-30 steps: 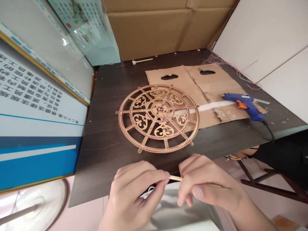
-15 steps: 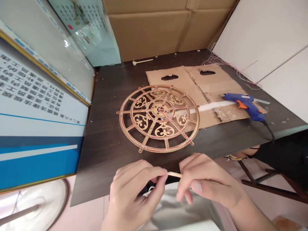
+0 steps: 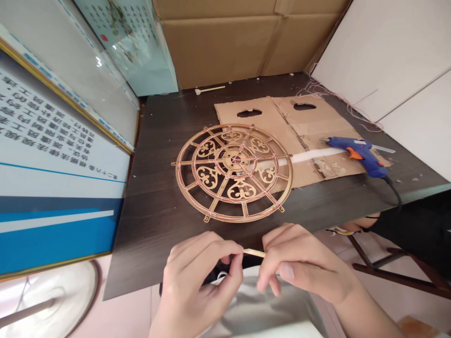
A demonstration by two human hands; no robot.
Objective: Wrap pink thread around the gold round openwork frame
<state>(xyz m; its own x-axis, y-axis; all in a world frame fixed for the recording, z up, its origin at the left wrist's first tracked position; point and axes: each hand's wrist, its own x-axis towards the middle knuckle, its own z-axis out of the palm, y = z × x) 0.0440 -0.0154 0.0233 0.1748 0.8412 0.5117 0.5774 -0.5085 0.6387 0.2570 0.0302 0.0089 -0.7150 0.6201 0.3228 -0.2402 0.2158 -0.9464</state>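
Observation:
Between my two hands, just in front of the table's near edge, is a thin pale wooden stick (image 3: 254, 253). My left hand (image 3: 202, 272) pinches its left tip between thumb and forefinger. The other end runs into the curled fingers of my right hand (image 3: 299, 263), which hide it. Beyond the hands lies a round gold openwork frame (image 3: 220, 191) with spokes, rings and scroll ornaments. Reddish wire follows its rings and spokes. The frame lies flat, partly on the dark table (image 3: 151, 197) and partly over a cardboard sheet (image 3: 317, 126).
A blue hot glue gun (image 3: 366, 152) with an orange trigger rests on the cardboard's right side, its cord trailing forward. Loose thin wire (image 3: 355, 110) lies at the back right. A small white-tipped stick (image 3: 210, 89) is at the back. Printed panels (image 3: 59, 155) stand along the left.
Both hands keep their hold on the stick. My left hand has shifted very slightly; the frame and glue gun stay in place.

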